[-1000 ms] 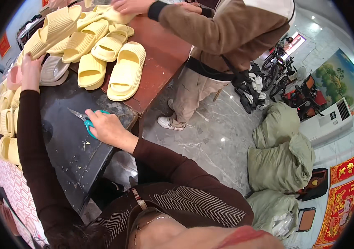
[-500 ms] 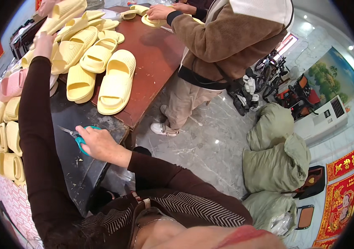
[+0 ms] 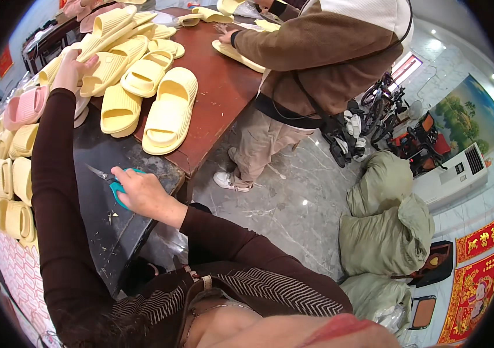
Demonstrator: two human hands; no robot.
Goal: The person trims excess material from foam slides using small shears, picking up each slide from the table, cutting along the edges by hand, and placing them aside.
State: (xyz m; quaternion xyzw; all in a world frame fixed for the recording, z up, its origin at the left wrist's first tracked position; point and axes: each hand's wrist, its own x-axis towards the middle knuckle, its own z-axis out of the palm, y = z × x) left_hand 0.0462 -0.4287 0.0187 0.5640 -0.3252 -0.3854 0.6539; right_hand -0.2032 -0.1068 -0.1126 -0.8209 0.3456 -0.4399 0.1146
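Note:
My left hand (image 3: pixel 72 72) reaches into the pile of yellow slippers at the upper left. Its thumb and fingers close on the end of a yellow slipper (image 3: pixel 108 29) that lies slanted on top, and part of the grip is hidden. In my right hand (image 3: pixel 147 196), above the dark table, is a pair of small scissors (image 3: pixel 118 188) with teal handles. Their pointed blades aim toward the upper left. Nearest to the right hand, a yellow slipper (image 3: pixel 170 110) lies on the red-brown table (image 3: pixel 212 81), beside another yellow slipper (image 3: pixel 120 110).
A pink slipper (image 3: pixel 25 108) and stacked yellow slippers (image 3: pixel 14 219) line the left side. Across the table corner a co-worker in a brown jacket (image 3: pixel 322 69) handles a yellow slipper (image 3: pixel 238 57). Green sacks (image 3: pixel 380 232) stand on the floor at right.
My left hand has come lower and slightly right, and the slipper at it now rests on the pile. The scissors stay in my right hand. The co-worker's hand has shifted to another slipper position.

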